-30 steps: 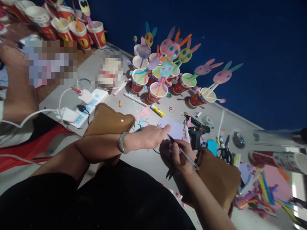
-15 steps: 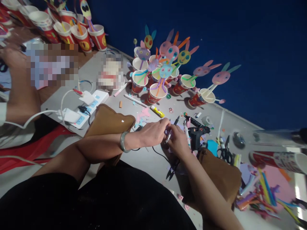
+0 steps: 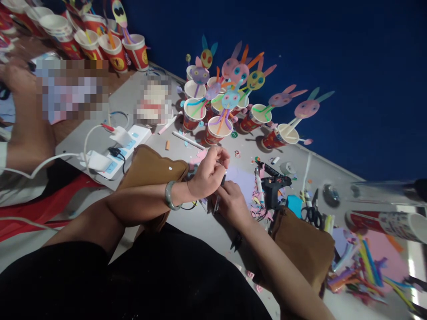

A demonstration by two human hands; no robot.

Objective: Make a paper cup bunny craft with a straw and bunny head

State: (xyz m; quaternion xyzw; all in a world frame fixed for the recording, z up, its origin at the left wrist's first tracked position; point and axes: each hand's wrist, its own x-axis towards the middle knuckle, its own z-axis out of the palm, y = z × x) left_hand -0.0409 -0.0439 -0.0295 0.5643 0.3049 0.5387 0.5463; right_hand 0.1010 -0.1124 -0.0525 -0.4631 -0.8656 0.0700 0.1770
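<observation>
My right hand (image 3: pixel 233 203) is closed around a slim pen (image 3: pixel 216 203) with a dark end and a silvery part showing below the fingers. Its dark end points up toward my left hand (image 3: pixel 207 175), which wears a bangle on the wrist. The left fingers are curled in a pinch just above the pen; whatever sits between them is too small to make out. Behind both hands lies a sheet of light purple paper (image 3: pixel 243 178), partly covered by them. Paper scraps (image 3: pixel 262 212) are scattered at its right edge.
Paper cups with rabbit-faced spoons (image 3: pixel 218 131) stand along the blue wall. A black glue gun (image 3: pixel 276 189), scissors (image 3: pixel 313 215) and a brown pouch (image 3: pixel 302 244) lie to the right. Left are a power strip (image 3: pixel 128 149), a brown cushion-like piece (image 3: pixel 151 166) and another person's arm (image 3: pixel 25 115).
Both hands have shifted left, the left one also rising, and the pen moved with the right hand. The purple paper is more exposed; the yellow glue stick is now hidden behind my left hand.
</observation>
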